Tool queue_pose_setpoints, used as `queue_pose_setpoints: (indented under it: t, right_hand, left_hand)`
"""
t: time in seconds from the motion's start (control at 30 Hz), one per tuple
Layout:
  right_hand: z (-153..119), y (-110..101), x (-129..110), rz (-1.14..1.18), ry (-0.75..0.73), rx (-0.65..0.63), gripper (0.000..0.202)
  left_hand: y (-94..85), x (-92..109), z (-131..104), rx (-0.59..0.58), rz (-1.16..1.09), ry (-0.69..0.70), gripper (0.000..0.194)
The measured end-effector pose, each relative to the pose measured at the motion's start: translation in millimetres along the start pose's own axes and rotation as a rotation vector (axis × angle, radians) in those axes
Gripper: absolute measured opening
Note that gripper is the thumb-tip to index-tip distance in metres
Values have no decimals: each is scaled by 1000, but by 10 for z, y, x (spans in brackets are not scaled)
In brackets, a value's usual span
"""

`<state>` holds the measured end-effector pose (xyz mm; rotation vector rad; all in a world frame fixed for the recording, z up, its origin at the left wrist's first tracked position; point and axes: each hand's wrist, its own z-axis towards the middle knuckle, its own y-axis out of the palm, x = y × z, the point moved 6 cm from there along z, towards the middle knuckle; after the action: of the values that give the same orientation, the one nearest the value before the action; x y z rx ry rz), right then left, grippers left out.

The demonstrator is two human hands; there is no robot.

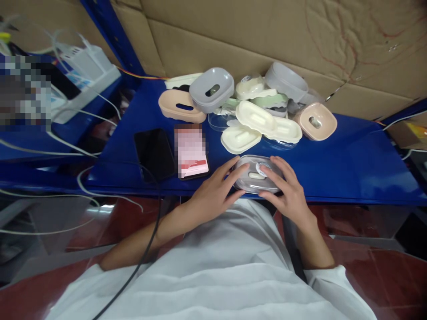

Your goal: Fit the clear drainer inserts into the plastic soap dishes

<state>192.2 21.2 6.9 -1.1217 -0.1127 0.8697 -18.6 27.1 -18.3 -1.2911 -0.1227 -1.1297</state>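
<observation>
At the table's near edge lies a grey oval soap dish (245, 181) under a clear lid, with a round white sticker on top. My left hand (216, 191) holds its left side, the thumb at the near rim and the fingers over the lid. From the right, my right hand (289, 192) grips the other side, with one finger by the sticker. Beyond the hands is a pile of soap dish parts: cream inner trays (255, 118), a grey dish (213, 89), a peach dish (316, 122) at the right and a peach dish (182, 106) at the left.
Left of my hands, a black phone (154, 153) and a phone with a lit screen (193, 151) lie on the blue table (353, 173). A black cable (151, 240) crosses my left forearm. Cardboard (250, 40) stands behind the pile. White cables and a power strip (90, 66) are farther left.
</observation>
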Motion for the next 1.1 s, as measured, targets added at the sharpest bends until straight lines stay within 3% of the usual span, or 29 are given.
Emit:
queue_pose_setpoints:
  t: [0.5,0.8,0.93,1.1]
  right_hand:
    - [-115,18,-10,-96,-60,-31,77]
    - [-54,-19,16,-13,-56,-41,79]
    - [-299,-289,217,-104,57,-49,72]
    - [-874,-940,1029,-428,329,79,58]
  left_hand:
    - [-9,6,-2,25,47,62,68]
    - [-6,4,-10,5,61,28,66]
    - [1,25,-14,-13,84,19,67]
    - [9,51,-7,15,147,58,48]
